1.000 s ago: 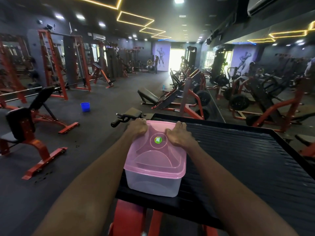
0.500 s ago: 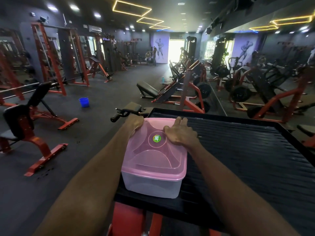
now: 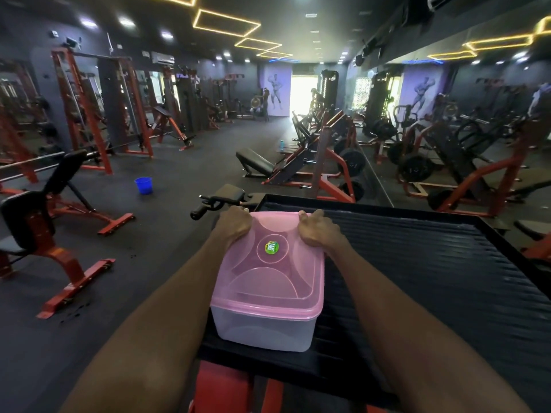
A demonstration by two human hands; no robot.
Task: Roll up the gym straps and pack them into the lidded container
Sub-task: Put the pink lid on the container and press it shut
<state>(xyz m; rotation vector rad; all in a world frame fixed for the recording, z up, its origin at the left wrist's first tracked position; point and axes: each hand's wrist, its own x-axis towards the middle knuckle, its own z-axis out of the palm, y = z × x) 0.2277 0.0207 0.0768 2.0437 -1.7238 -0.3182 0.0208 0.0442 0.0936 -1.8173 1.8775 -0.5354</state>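
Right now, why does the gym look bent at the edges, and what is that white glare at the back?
Head view: the wide-angle lens bows the red racks and black platform outward. The doorway is blown out by daylight. The pink lid and both hands, left hand and right hand, look sharp.

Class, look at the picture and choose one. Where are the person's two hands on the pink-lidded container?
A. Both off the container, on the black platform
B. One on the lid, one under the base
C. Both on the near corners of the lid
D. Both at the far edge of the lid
D: the left hand and the right hand both sit at the far edge of the pink lid, which lies on the container.
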